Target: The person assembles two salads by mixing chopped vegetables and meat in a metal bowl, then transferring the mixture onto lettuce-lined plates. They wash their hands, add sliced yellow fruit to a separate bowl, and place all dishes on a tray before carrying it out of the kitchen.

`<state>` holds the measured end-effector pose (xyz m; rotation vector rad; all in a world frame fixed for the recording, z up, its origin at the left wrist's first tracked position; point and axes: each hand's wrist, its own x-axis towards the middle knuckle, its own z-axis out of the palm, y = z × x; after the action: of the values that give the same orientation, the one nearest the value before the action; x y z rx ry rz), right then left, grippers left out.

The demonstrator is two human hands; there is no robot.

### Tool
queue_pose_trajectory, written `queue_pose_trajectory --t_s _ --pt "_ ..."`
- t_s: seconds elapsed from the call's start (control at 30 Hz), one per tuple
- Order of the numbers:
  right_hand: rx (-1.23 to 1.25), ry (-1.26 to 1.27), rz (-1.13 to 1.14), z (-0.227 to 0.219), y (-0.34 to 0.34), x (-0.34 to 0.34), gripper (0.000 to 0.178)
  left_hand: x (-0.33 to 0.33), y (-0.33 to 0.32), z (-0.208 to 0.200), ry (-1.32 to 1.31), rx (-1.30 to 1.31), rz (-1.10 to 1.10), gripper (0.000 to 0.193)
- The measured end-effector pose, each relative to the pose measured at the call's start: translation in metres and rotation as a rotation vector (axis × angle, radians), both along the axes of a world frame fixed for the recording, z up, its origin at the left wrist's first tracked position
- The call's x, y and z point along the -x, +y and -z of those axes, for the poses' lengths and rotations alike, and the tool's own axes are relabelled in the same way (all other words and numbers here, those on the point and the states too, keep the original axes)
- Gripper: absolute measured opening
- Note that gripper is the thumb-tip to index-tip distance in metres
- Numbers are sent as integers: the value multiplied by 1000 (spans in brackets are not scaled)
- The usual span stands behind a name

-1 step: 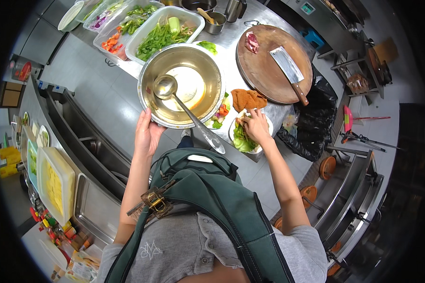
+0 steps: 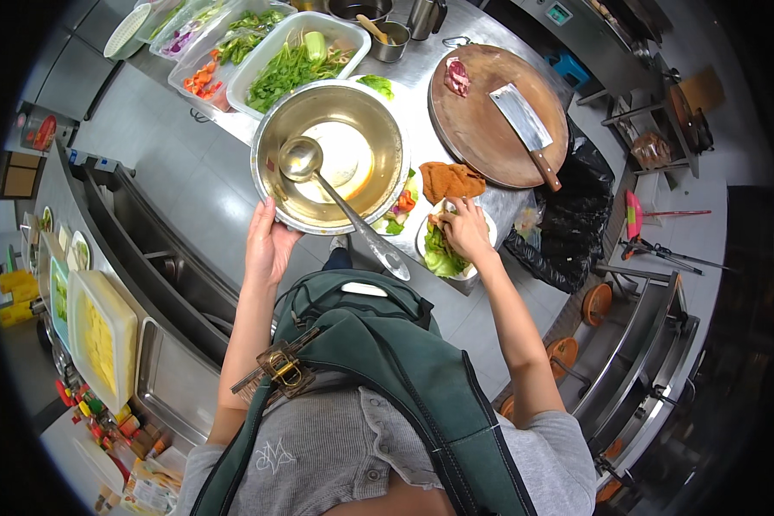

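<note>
My left hand [image 2: 272, 242] grips the rim of a large steel bowl [image 2: 387, 120] from below left, holding it tilted toward me. A steel ladle [image 2: 349, 215] rests inside, its handle reaching over the near rim, and a little liquid shows at the bottom. My right hand [image 2: 466, 230] is on a small white plate [image 2: 493, 230] at the table's near edge, with curled fingers pressed into lettuce [image 2: 439, 256] and orange bits. What exactly lies under the fingertips is hidden. Partly behind the bowl, another plate carries cut vegetables [image 2: 402, 206]. A folded brown cloth [image 2: 452, 182] lies beyond my right hand.
At the right, a round chopping board [image 2: 482, 112] bears a cleaver [image 2: 525, 120] and raw meat [image 2: 457, 77]. Tubs of leafy greens [image 2: 288, 76] and cut vegetables line the far left. A black rubbish bag [image 2: 568, 232] hangs beside the table. A sink and counter run along my left.
</note>
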<state>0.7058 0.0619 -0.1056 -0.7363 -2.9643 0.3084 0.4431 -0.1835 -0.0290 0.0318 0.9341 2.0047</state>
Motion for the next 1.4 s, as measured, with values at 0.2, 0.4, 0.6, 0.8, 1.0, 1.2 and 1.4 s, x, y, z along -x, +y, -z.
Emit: queue_pose_trajectory --t_s 0.2,0.4,0.6,0.8,1.0,1.2,1.4 --pt "172 122 -27 6 2 4 21 -4 11 -6 28 45 24 35" --pt "187 -112 -77 -2 5 0 15 -8 23 -10 -5 53 29 35" --pt "239 226 85 -23 6 -20 19 -11 59 -11 0 66 116 36" --pt "401 529 325 -45 -9 -55 26 -38 149 17 -64 -5 297 34" --pt "412 609 506 -52 -21 -96 30 -84 257 64 -132 -30 357 37" --pt "481 605 725 -45 -41 -126 34 -98 311 78 9 56 374 30" --pt "506 679 775 -36 -45 -96 33 -93 315 83 157 193 484 40"
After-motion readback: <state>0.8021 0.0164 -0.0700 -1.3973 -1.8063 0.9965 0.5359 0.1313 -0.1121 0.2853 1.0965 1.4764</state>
